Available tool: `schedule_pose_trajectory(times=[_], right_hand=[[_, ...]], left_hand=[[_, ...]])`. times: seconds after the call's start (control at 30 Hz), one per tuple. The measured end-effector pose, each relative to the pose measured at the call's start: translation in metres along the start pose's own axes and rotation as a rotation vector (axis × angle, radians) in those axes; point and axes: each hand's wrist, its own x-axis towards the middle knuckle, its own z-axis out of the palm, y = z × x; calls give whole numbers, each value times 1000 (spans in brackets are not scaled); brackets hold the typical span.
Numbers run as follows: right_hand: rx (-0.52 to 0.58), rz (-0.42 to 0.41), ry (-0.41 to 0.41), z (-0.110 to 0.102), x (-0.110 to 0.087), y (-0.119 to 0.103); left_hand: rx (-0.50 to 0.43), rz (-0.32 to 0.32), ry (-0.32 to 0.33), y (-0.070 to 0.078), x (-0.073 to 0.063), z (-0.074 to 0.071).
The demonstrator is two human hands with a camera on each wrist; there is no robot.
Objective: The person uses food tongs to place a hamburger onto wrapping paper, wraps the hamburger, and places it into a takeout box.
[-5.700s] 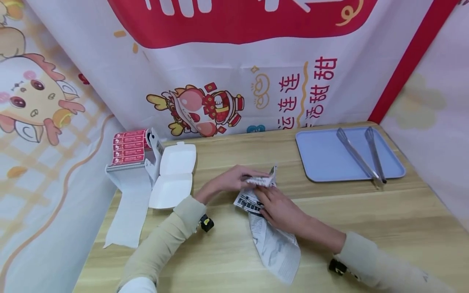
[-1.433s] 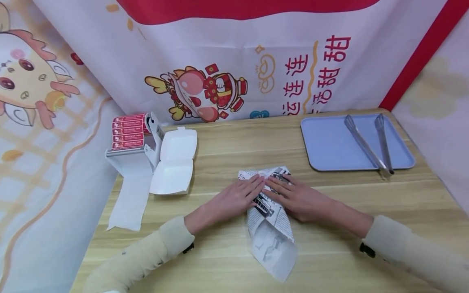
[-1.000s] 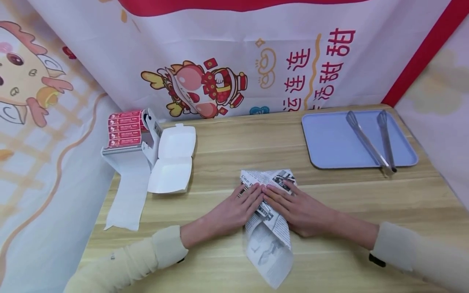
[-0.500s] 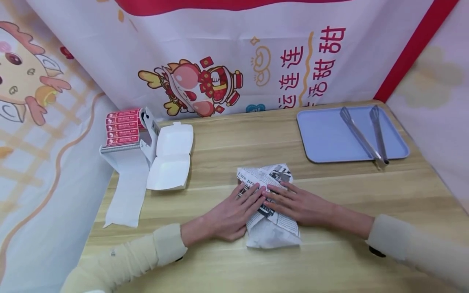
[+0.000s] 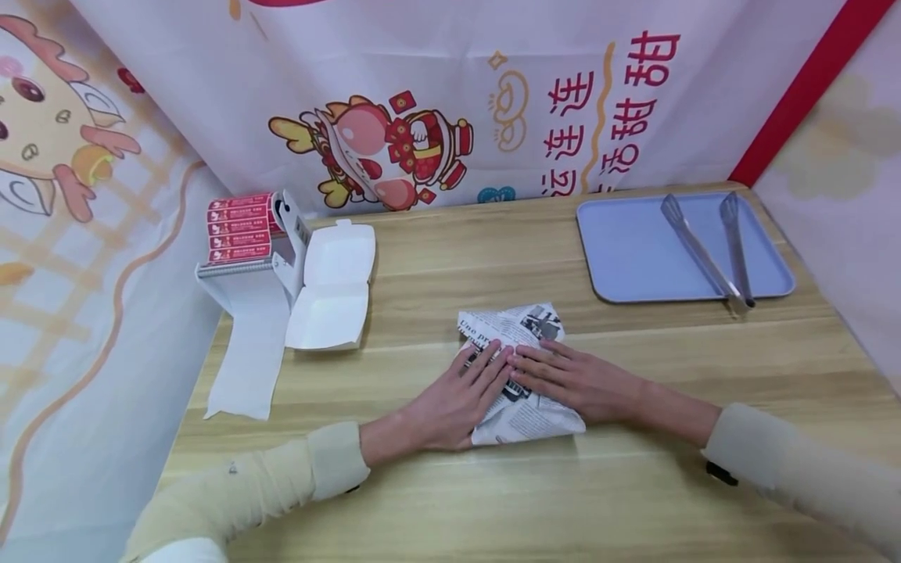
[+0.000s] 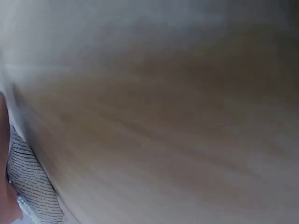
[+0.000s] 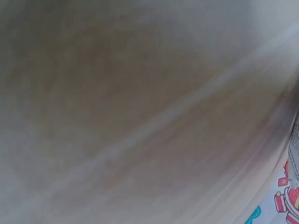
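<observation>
In the head view, a sheet of newsprint-patterned wrapping paper (image 5: 531, 422) lies folded into a compact packet mid-table, its near edge running straight across. My left hand (image 5: 450, 399) lies over the packet's left side with straight fingers. From the other side my right hand (image 5: 580, 383) rests on it, fingers extended and side by side, its fingertips meeting the left ones at the centre. Whatever the paper may cover is hidden. The left wrist view catches a strip of the printed paper (image 6: 32, 182) at its left edge; the right wrist view is mostly blurred tabletop.
An open white clamshell box (image 5: 329, 313) stands at the left beside a label dispenser (image 5: 242, 231) with a red label roll and a hanging strip of backing paper (image 5: 246, 360). At the back right, metal tongs (image 5: 704, 250) lie across a blue tray (image 5: 626, 258).
The long paper tail that pointed toward me has been folded up underneath or onto the packet, leaving a short straight near edge. Earlier, both hands were folding the far end; now they lie flat.
</observation>
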Motion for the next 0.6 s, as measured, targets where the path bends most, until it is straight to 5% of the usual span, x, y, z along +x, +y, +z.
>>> schedule_pose_trajectory(times=[0.17,0.3,0.6], right_hand=[[109,-12,10,-1,-2,7],[297,32,62,-4,-3,8],[815,411,134,-11,-1,3]], left_hand=[[-26,65,-4,-15,1,-5],[-178,90,4,-27,1,-9],[-638,24,75,-41,0,-9]])
